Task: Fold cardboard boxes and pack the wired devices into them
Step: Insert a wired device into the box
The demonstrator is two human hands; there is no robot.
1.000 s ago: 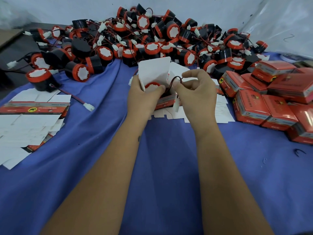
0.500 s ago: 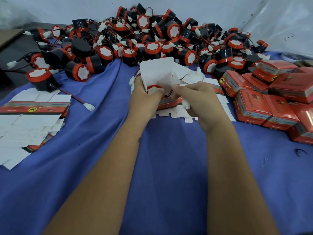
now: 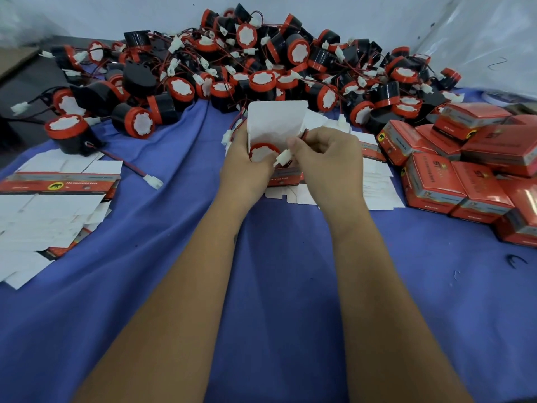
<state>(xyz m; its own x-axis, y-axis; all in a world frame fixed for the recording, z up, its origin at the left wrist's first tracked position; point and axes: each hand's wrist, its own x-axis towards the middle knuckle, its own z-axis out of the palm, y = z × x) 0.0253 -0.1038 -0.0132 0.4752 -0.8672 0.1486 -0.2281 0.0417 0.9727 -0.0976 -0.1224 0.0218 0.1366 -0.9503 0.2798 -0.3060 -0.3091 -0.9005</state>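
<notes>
Left hand: the left hand [image 3: 247,167] grips the open carton [image 3: 277,126], flap upright, at worktop centre.
Right hand: the right hand [image 3: 328,158] pinches the white connector [image 3: 282,158], lower a moment ago.
Carton: holds a red-and-black wired device [image 3: 263,151].
Worktop: blue cloth [image 3: 261,286]; device pile [image 3: 261,62] far, flat cartons [image 3: 49,207] left, packed red boxes [image 3: 465,167] right.
Room: pale plastic sheeting [image 3: 479,33] behind.

Bare cloth [image 3: 276,286] between flat cartons [image 3: 52,210], boxes [image 3: 465,181].
</notes>
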